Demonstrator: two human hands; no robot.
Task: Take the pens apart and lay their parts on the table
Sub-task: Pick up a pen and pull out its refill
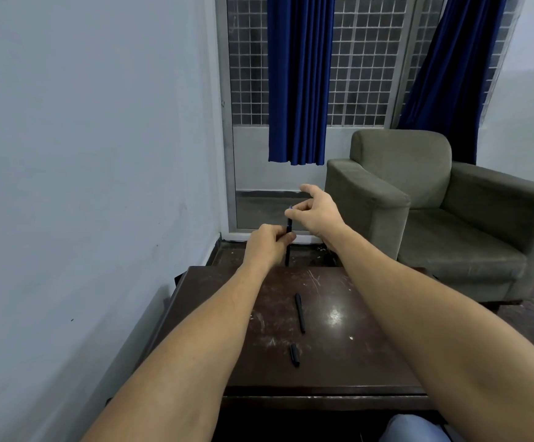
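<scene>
A dark pen [288, 225] is held upright above the far edge of the worktop [371, 362], gripped in the curled fingers [284, 239] of the left hand [267, 244] and pinched at its tip by those of the right hand [316, 212].

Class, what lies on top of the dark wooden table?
A long black pen body and a short black pen cap lie apart on the table; both forearms cover parts of its surface.

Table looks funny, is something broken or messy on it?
The table has a worn dark top, with pale scratches clearest near its far edge. The long black pen part and the short black piece lie apart, but that fits a pen taken to bits. Nothing is spilled.
</scene>
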